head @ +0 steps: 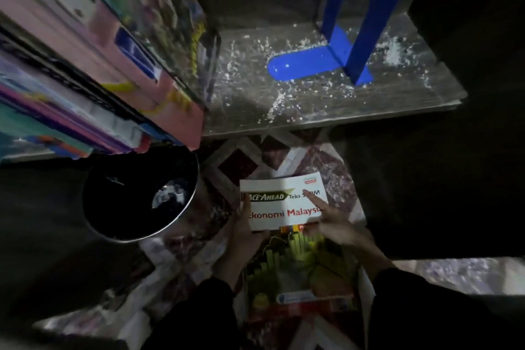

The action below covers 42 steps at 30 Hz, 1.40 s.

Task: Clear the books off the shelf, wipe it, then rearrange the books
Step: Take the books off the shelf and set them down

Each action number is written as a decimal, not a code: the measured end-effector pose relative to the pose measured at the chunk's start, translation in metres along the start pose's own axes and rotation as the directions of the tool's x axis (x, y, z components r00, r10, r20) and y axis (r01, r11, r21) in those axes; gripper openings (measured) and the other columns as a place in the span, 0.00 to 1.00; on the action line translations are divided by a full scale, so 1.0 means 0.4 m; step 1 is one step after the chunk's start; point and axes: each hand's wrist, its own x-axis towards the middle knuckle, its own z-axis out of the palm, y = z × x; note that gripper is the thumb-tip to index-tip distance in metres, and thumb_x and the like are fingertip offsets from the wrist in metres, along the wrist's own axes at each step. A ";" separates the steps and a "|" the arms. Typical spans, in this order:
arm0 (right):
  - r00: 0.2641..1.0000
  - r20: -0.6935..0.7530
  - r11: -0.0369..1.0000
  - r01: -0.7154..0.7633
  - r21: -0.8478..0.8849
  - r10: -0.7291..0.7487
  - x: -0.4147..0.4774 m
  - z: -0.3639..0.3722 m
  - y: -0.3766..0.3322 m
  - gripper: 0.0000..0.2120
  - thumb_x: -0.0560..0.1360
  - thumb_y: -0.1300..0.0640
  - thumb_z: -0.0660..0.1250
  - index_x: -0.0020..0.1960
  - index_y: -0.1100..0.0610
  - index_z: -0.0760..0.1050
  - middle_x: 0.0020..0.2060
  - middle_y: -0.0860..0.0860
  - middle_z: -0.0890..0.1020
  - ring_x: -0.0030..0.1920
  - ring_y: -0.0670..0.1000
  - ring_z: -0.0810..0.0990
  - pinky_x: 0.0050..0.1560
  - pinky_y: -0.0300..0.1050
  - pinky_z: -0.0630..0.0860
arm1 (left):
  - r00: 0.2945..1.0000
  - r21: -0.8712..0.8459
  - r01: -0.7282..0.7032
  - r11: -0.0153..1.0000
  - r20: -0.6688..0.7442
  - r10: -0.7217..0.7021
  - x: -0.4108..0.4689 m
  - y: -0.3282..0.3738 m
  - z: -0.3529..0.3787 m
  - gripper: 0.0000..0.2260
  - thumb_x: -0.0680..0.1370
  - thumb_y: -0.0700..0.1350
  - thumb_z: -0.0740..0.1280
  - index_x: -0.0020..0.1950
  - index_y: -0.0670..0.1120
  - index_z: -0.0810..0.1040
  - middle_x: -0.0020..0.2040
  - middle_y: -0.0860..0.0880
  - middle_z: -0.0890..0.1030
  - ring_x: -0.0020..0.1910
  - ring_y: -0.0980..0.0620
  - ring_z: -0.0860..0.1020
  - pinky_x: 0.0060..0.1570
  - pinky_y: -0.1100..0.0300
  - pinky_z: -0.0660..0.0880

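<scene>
A white and green book titled "Ekonomi Malaysia" lies flat low in the view, above the patterned floor. My left hand grips its left edge, thumb on the cover. My right hand holds the right edge, with the index finger stretched across the cover. On the left of the grey shelf stands a row of several books, pink and multicoloured. The shelf's bare right part is strewn with white dust and crumbs. A blue bookend stands on it.
A black round bin with a shiny rim stands on the floor below the books, left of my hands. The floor has red and white patterned tiles. Dark areas flank the shelf on the right.
</scene>
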 end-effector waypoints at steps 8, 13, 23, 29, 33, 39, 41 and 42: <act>0.991 -0.123 0.999 0.051 0.006 -0.050 0.148 0.003 0.105 0.42 0.70 0.79 0.65 0.69 0.39 0.63 0.57 0.39 0.77 0.50 0.42 0.82 0.50 0.45 0.80 | 0.999 0.173 -0.054 0.983 0.003 0.054 0.135 -0.032 0.027 0.41 0.76 0.33 0.69 0.78 0.47 0.45 0.73 0.55 0.49 0.65 0.57 0.59 0.46 0.85 0.63; 0.988 -0.147 0.991 0.023 -0.128 -0.042 0.157 0.011 0.133 0.42 0.72 0.69 0.70 0.75 0.40 0.56 0.62 0.49 0.76 0.59 0.52 0.78 0.59 0.52 0.77 | 1.000 0.158 0.017 0.987 0.011 -0.019 0.153 -0.082 0.050 0.41 0.77 0.31 0.65 0.76 0.50 0.40 0.64 0.61 0.56 0.63 0.57 0.63 0.47 0.77 0.68; 0.985 -0.168 0.933 -0.103 -0.346 0.046 0.156 0.012 0.122 0.43 0.71 0.50 0.71 0.66 0.20 0.45 0.64 0.53 0.77 0.62 0.53 0.77 0.63 0.55 0.73 | 0.992 0.457 0.122 0.881 -0.023 -0.126 0.180 -0.096 0.074 0.39 0.78 0.47 0.65 0.78 0.57 0.40 0.79 0.43 0.40 0.77 0.40 0.48 0.72 0.45 0.56; 0.917 -0.399 0.622 -0.298 -0.724 -0.025 0.087 0.076 -0.013 0.38 0.74 0.42 0.65 0.78 0.42 0.49 0.72 0.59 0.58 0.72 0.62 0.57 0.69 0.58 0.60 | 0.976 0.499 0.183 0.847 0.009 -0.216 0.144 -0.011 0.028 0.38 0.72 0.56 0.59 0.79 0.51 0.49 0.77 0.38 0.51 0.76 0.39 0.53 0.73 0.53 0.56; 0.966 -0.256 0.713 -0.207 -0.669 0.041 0.007 0.083 -0.131 0.27 0.71 0.40 0.62 0.67 0.50 0.70 0.66 0.58 0.72 0.66 0.60 0.69 0.68 0.54 0.66 | 0.992 0.401 0.078 0.913 0.062 -0.112 0.049 0.107 -0.032 0.36 0.68 0.58 0.61 0.75 0.46 0.64 0.73 0.41 0.66 0.72 0.42 0.64 0.69 0.53 0.64; 0.997 -0.061 0.826 0.012 -0.563 -0.056 -0.164 0.094 -0.396 0.09 0.75 0.62 0.62 0.52 0.60 0.79 0.40 0.54 0.80 0.33 0.47 0.75 0.26 0.33 0.68 | 0.943 0.324 -0.257 0.910 -0.120 0.309 -0.170 0.336 -0.190 0.22 0.74 0.48 0.66 0.68 0.46 0.75 0.63 0.47 0.78 0.63 0.47 0.76 0.61 0.61 0.70; 0.982 -0.055 0.839 0.124 -0.530 -0.180 -0.211 0.107 -0.487 0.10 0.75 0.64 0.61 0.51 0.58 0.79 0.40 0.53 0.80 0.34 0.49 0.76 0.26 0.33 0.68 | 0.872 0.397 -0.318 0.861 -0.234 0.431 -0.246 0.411 -0.257 0.18 0.77 0.47 0.67 0.67 0.47 0.76 0.59 0.48 0.79 0.59 0.49 0.76 0.57 0.65 0.68; 0.968 -0.048 0.848 0.191 -0.494 -0.246 -0.233 0.122 -0.535 0.10 0.75 0.65 0.61 0.50 0.58 0.79 0.40 0.53 0.81 0.35 0.50 0.77 0.28 0.33 0.70 | 0.828 0.440 -0.321 0.838 -0.300 0.475 -0.284 0.447 -0.289 0.16 0.77 0.46 0.66 0.65 0.48 0.77 0.56 0.48 0.79 0.57 0.48 0.77 0.55 0.63 0.70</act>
